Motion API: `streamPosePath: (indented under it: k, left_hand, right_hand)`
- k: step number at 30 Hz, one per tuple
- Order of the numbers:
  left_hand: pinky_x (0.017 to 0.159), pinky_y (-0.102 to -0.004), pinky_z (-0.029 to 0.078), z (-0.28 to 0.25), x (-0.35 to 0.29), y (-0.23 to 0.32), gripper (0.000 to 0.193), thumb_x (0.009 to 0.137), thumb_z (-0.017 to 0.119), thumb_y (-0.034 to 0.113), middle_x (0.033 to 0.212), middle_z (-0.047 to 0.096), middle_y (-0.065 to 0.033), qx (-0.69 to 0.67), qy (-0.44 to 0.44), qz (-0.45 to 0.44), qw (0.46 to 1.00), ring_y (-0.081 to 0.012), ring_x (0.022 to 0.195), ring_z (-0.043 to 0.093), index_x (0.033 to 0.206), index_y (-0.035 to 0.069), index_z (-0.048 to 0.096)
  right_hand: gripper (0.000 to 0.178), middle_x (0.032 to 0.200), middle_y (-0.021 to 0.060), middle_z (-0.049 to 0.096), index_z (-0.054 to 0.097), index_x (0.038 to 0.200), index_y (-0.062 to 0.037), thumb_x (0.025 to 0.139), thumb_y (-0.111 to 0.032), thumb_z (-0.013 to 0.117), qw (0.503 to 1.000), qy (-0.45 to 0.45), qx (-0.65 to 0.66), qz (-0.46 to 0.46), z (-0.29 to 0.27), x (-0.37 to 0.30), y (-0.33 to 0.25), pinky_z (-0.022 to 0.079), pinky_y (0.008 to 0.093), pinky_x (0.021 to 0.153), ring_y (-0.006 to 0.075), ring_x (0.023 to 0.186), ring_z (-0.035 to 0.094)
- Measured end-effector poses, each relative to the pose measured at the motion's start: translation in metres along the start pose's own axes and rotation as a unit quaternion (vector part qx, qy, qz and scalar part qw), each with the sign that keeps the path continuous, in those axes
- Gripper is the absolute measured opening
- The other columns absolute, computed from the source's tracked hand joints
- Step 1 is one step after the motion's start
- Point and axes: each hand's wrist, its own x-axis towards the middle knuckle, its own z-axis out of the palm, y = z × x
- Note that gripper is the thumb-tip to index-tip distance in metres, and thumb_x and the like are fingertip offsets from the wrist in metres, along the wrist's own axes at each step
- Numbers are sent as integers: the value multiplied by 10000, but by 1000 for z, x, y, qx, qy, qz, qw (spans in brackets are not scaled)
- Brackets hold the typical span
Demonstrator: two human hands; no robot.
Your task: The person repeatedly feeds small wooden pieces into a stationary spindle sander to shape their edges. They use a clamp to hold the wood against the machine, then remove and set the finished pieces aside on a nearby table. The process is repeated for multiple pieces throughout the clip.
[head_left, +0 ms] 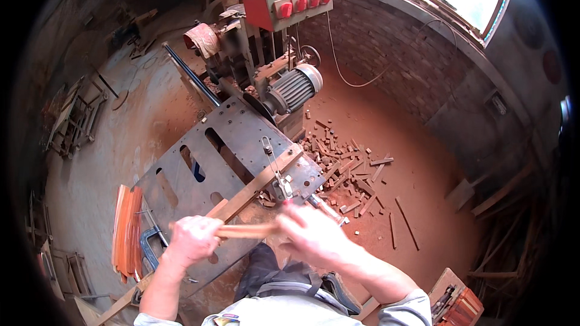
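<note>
My left hand (196, 238) is closed round a short wooden strip (248, 230), held level above the near edge of the steel machine table (175, 169). My right hand (314, 238) is at the strip's right end, just below a metal toggle clamp (281, 186) with a red-tipped handle. Motion smears its fingers, so I cannot tell whether they grip the strip, the clamp handle or neither. Beyond the strip, a wooden bar (257, 184) crosses the table on a slant. A bundle of reddish wooden strips (127, 232) lies left of my left hand, beside a blue G-clamp (148, 246).
A grey motor (296, 89) and a dark saw blade (258, 108) stand at the table's far end. Above hangs a switch box (290, 3) with red knobs. Offcuts (344, 169) are heaped on the floor to the right. A wooden box (450, 296) with wood pieces stands lower right.
</note>
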Motion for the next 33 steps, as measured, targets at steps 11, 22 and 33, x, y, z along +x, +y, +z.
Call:
streamPosePath:
  k: [11, 22, 33]
  left_hand:
    - [909, -472, 521, 109, 72, -88, 367, 948, 605, 380, 1083, 721, -185, -80, -198, -325, 921, -360, 1065, 672, 1178, 109, 694]
    - [968, -427, 519, 199, 167, -99, 383, 936, 540, 283, 1190, 692, -197, -268, -326, -225, 878, -345, 1121, 666, 1252, 145, 706]
    - [824, -398, 591, 231, 151, -87, 299, 819, 661, 187, 1052, 753, -94, -143, -266, -306, 903, -269, 1018, 719, 1073, 279, 791]
  right_hand:
    - [386, 1075, 149, 653, 635, 1214, 23, 841, 12, 735, 954, 147, 146, 217, 11, -31, 32, 569, 321, 770, 214, 865, 675]
    - [266, 1142, 118, 599, 620, 1180, 52, 916, 34, 650, 910, 169, 190, 327, 35, -32, 38, 543, 267, 787, 157, 928, 655]
    - [218, 1050, 43, 634, 617, 1201, 17, 990, -12, 572, 869, 171, 293, 360, 81, -30, 66, 521, 237, 729, 104, 875, 626]
